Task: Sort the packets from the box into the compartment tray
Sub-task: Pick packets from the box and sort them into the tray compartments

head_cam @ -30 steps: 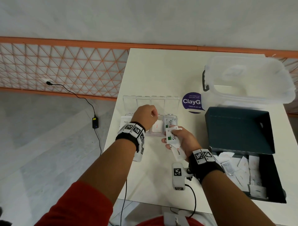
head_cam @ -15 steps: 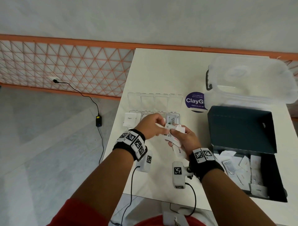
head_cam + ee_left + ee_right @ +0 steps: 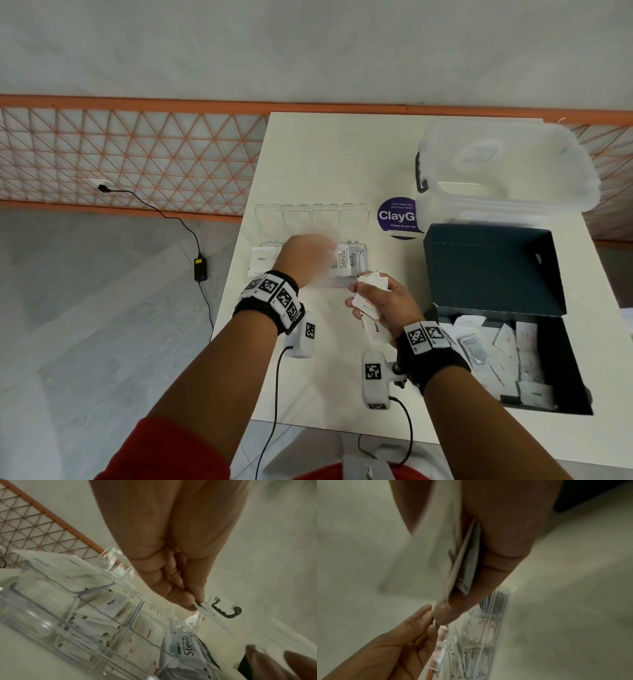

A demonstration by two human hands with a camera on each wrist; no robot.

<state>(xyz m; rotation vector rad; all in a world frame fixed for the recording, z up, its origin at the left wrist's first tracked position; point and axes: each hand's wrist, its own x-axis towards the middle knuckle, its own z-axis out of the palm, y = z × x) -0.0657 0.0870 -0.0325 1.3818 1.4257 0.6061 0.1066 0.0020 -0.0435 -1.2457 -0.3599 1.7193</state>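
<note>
- Head view: my left hand (image 3: 308, 257) hovers over the clear compartment tray (image 3: 363, 270), blurred; from the left wrist view my thumb and fingers (image 3: 181, 601) pinch a thin white packet (image 3: 202, 608) with a green mark at its edge, above the tray's Stevia cell.
- My right hand (image 3: 387, 305), just in front of the tray's right end, grips a fan of white packets (image 3: 368, 301); one shows red print, another black lettering. The right wrist view shows them as a stack (image 3: 462, 563) clamped between thumb and fingers.
- The tray is transparent, its lid flaps (image 3: 311, 219) lying open behind it. Its cells hold flat white sachets: Stevia (image 3: 342, 260) ones with a green patch in the rightmost cell, red-marked Salt (image 3: 149, 635) ones beside them, then Pepper (image 3: 111, 603). A Sugar (image 3: 262, 260) sachet lies at the tray's left end.
- Right of the tray stands the dark box (image 3: 513, 325), lid raised, with loose white packets (image 3: 496, 346) heaped inside.
- Behind the box sits a clear lidded tub (image 3: 507, 171); a purple sticker (image 3: 397, 216) lies between it and the tray.
</note>
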